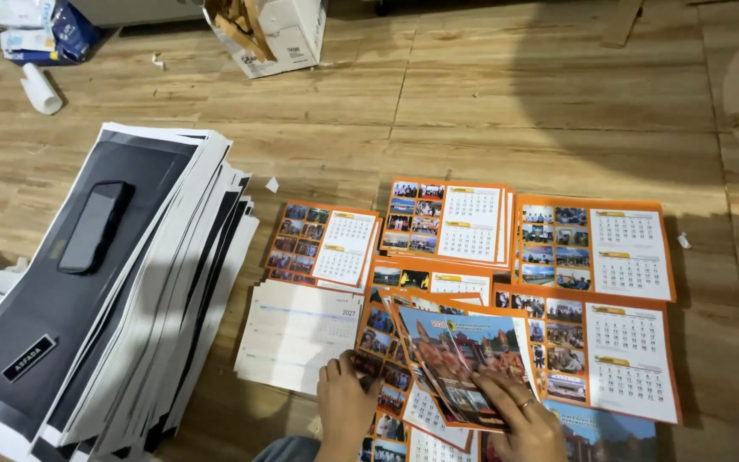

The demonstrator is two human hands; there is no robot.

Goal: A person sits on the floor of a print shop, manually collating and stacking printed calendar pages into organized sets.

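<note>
My left hand point(345, 404) lies flat on the fanned calendar sheets point(404, 376), fingers spread a little and pressing on their left edge, gripping nothing. My right hand point(519, 419), a ring on one finger, rests on the cover sheet point(459, 351) that tops the fan, fingers slightly apart and laid flat on its lower right part. The fan lies on the wooden floor point(515, 94), low in the middle, touching my hands. Around it lie orange calendar piles point(592, 248) above and to the right, and a white pile point(297, 334) just left. Further left rises a tall stack of black-and-white sheets point(130, 299) with a phone point(93, 227) on top. A cardboard box point(280, 34) stands well apart.
</note>
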